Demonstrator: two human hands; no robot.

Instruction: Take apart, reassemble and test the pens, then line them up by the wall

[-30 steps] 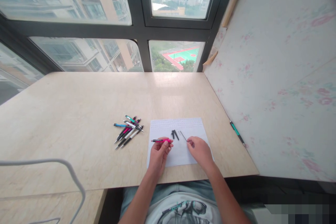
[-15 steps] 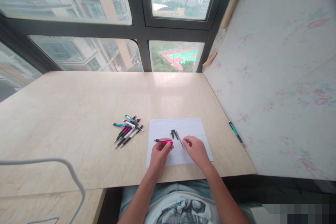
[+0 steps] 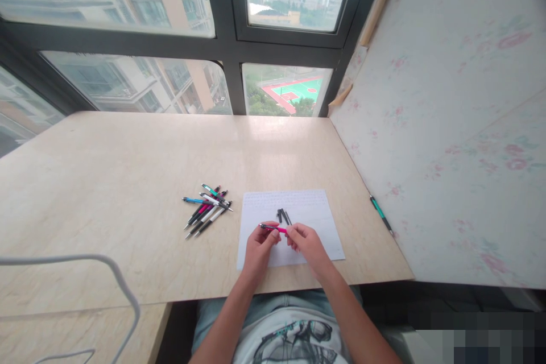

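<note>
My left hand (image 3: 260, 245) pinches a pink pen barrel (image 3: 272, 228) and holds it level over a white sheet of paper (image 3: 315, 210). My right hand (image 3: 305, 242) is closed at the barrel's right end, its fingertips pinched on a thin dark refill that I can barely make out. Small black pen parts (image 3: 283, 215) lie on the paper just beyond my fingers.
A pile of several pens (image 3: 208, 209) lies on the beige table (image 3: 128, 182) left of the paper. A green pen (image 3: 379, 213) rests by the flowered wall on the right. A white wire frame (image 3: 85, 273) juts in at lower left. Windows run along the far edge.
My right hand picked the thin dark refill off the paper and moved left until it met the end of the pink barrel. The left hand stayed nearly still.
</note>
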